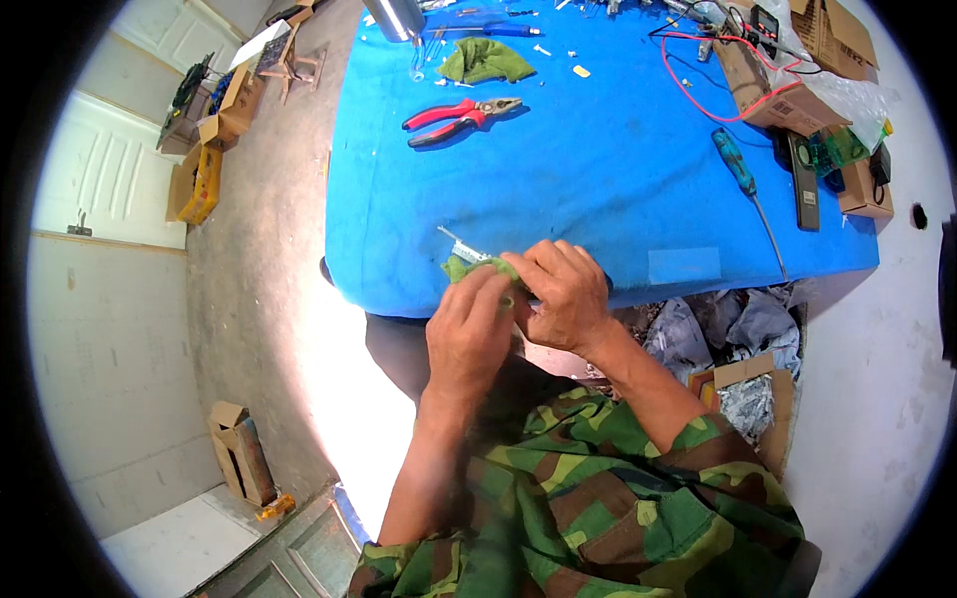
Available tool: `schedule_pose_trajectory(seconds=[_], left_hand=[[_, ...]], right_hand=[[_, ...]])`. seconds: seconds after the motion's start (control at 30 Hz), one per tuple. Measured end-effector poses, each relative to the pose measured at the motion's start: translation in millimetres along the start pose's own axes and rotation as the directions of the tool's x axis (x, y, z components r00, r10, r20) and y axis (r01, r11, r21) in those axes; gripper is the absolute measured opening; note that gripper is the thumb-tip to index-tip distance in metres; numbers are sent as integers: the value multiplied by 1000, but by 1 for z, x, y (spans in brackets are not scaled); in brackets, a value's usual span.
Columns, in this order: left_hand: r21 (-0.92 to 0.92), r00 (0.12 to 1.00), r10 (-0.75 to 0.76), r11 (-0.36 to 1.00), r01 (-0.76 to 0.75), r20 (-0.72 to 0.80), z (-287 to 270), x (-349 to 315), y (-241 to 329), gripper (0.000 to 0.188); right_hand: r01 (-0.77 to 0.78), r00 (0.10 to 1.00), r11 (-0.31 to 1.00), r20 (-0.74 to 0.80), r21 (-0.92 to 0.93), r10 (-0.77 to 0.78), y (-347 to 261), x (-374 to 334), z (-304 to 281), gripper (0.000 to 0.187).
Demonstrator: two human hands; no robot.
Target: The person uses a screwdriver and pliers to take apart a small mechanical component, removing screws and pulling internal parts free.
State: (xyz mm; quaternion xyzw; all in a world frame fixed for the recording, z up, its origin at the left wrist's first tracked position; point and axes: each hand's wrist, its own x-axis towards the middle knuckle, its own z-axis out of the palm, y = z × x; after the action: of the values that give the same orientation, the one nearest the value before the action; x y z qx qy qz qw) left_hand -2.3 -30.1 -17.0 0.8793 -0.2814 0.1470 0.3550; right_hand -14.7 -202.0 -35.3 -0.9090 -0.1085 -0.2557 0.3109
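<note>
Fingers of your left hand (465, 329) are bent closed on a crumpled light-green cloth (457, 269), just below the centre of the frame. From the cloth juts a narrow silvery-white piece with a thin stem (469, 251), pointing toward the upper left, over the near edge of the blue-covered bench (568, 189). Your right hand (566, 299) sits just beside it on the right, its fingers curled in toward the cloth; what they grip is hidden, so you cannot tell whether they are pinched tight.

Farther up the frame, left of centre, pliers with red and black handles (461, 122) lie on the bench, their nose toward the right. Above them rests a bunched dark-green cloth (486, 62), and near the top edge stands a shiny metal cylinder (396, 18).

At the right of the frame, a screwdriver with a teal handle (735, 162) lies with its shaft toward the bench's near edge. Just beside it is a flat black oblong device (803, 184). A thin red cable (688, 105) loops toward a brown cardboard box (788, 105) in the upper right. Your camouflage-patterned sleeves (713, 453) fill the lower part.
</note>
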Motion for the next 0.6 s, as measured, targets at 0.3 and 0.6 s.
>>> schedule_pose_trajectory(seconds=[0.3, 0.6], left_hand=[[106, 991, -106, 988, 114, -78, -4, 31, -23, 26], [-30, 952, -275, 961, 273, -136, -19, 39, -46, 18]], right_hand=[[-5, 999, 1000, -34, 17, 5, 1, 0, 2, 30], [-16, 999, 1000, -48, 12, 17, -1, 1, 3, 30]])
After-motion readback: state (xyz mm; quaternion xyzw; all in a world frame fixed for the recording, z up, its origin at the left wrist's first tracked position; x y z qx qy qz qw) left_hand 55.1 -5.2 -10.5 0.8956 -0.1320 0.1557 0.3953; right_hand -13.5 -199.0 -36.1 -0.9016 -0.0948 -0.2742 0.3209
